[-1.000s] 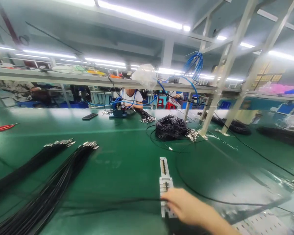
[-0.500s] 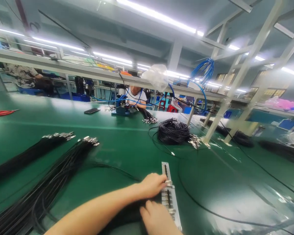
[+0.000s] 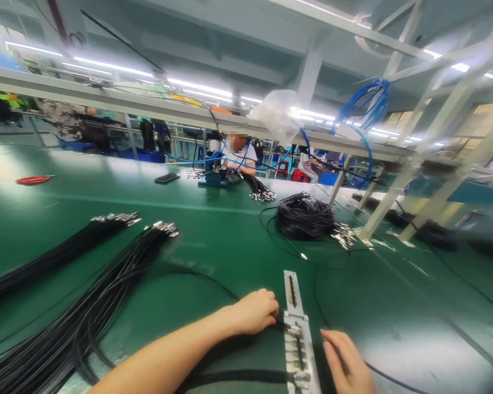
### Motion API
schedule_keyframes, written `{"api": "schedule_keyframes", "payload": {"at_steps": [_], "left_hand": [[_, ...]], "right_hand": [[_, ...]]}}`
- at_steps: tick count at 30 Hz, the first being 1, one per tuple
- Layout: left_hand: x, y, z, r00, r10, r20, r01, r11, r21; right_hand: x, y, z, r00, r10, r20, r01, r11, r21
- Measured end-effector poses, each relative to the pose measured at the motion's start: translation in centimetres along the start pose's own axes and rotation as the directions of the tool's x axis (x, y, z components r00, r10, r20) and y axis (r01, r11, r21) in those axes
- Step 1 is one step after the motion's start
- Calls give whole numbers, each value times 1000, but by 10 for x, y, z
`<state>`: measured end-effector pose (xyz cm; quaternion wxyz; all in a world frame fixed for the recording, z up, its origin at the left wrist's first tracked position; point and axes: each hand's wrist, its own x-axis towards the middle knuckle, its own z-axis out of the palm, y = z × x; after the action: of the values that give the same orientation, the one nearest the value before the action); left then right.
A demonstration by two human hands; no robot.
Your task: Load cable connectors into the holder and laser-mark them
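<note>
My left hand [image 3: 257, 312] is closed just left of a silver metal fixture [image 3: 291, 301] with a row of slots. A thin black cable [image 3: 205, 278] runs from the left into its curled fingers. Metal-ended cables sit in the fixture's slots; a thicker black strand group [image 3: 246, 376] enters its lower part from the left. To the right of the fixture is my right hand [image 3: 347, 364], fingers stretched toward it, with a gap between them and the metal. Nothing shows in the right fingers; a black cable passes under or behind that hand.
Two bundles of black cables [image 3: 119, 273] with metal ends lie left. Farther back are a coiled cable bundle [image 3: 304, 216], a phone [image 3: 166, 178], red-handled tool [image 3: 33, 179] and blue bench machine [image 3: 213, 169]. A co-worker [image 3: 246, 156] sits opposite. Shelf posts [image 3: 388, 202] stand right.
My right hand has moved right, off the fixture's left side to beyond its right edge. My left hand has drawn back slightly from the fixture. The view has shifted a little.
</note>
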<state>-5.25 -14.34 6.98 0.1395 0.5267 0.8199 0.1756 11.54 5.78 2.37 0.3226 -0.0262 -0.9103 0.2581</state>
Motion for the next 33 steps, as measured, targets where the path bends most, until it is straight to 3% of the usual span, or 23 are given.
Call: {"api": "schedule_keyframes", "payload": {"at_steps": [6, 15, 19, 24, 28, 33], "left_hand": [[2, -4, 2, 996, -37, -85, 25, 989, -149], [2, -2, 5, 995, -83, -61, 73, 984, -161], [2, 0, 1, 993, -114, -15, 113, 990, -88], [1, 7, 3, 988, -155, 19, 154, 988, 22], [1, 9, 7, 989, -144, 14, 143, 988, 62], [-2, 9, 11, 997, -80, -8, 80, 996, 24]], "right_hand": [[7, 0, 4, 970, 237, 52, -243, 959, 145], [14, -12, 4, 936, 308, 171, -335, 928, 164], [15, -11, 9, 950, 250, 187, -278, 949, 145], [17, -9, 14, 973, 71, 220, -93, 992, 91], [18, -9, 17, 965, -65, 254, 76, 996, -35], [18, -10, 19, 948, -125, 293, 185, 964, -189]]}}
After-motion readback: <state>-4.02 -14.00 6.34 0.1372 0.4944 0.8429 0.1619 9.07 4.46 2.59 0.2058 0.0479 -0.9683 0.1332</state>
